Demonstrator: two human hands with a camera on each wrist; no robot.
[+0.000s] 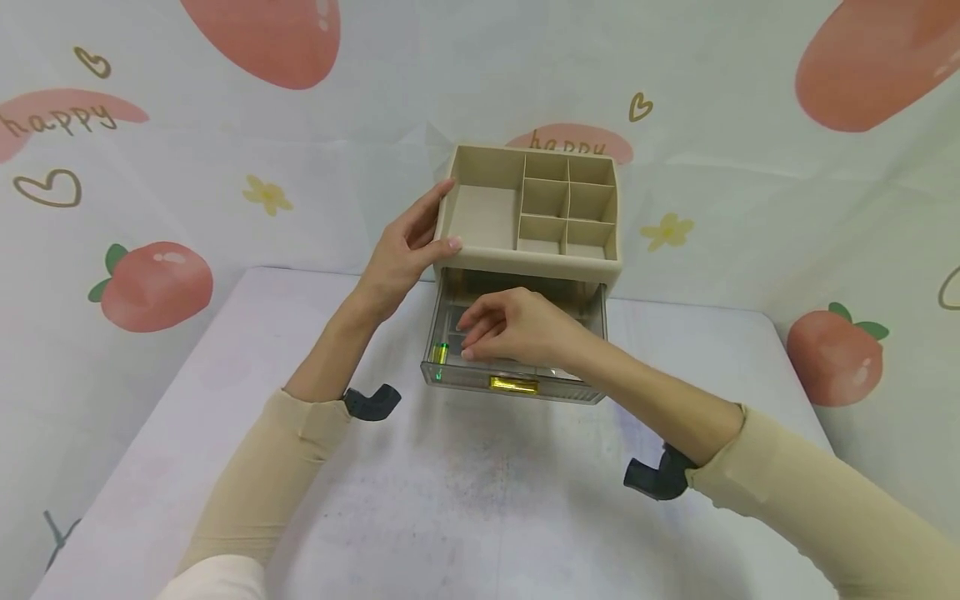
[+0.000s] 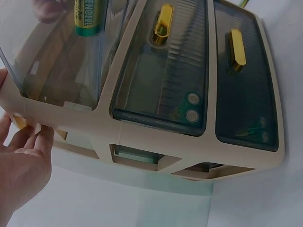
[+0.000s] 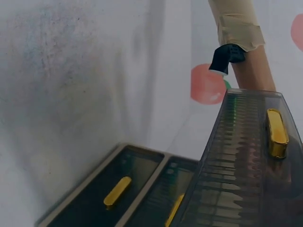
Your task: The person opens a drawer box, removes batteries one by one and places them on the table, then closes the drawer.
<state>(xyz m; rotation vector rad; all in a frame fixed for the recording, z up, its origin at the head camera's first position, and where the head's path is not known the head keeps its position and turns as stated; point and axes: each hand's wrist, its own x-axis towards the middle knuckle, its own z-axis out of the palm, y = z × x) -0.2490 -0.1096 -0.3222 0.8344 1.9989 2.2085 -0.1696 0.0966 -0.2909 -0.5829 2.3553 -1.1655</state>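
One box (image 1: 536, 264), three drawers (image 1: 555, 388), one pulled out; one battery (image 1: 440, 354) in its near left corner.
Your left hand (image 1: 393, 262) grips the box; your right hand (image 1: 521, 325), half open, empty, is over that drawer.

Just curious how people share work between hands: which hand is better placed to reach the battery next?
Probably the right hand: it's at the open drawer, close to the battery, while the left hand grips the box.

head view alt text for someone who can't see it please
A person's right hand reaches over the pulled-out clear drawer of a beige organizer, near a yellow-green battery in the drawer's front left corner. The left hand grips the organizer's left edge. Behind is a fruit-print backdrop.
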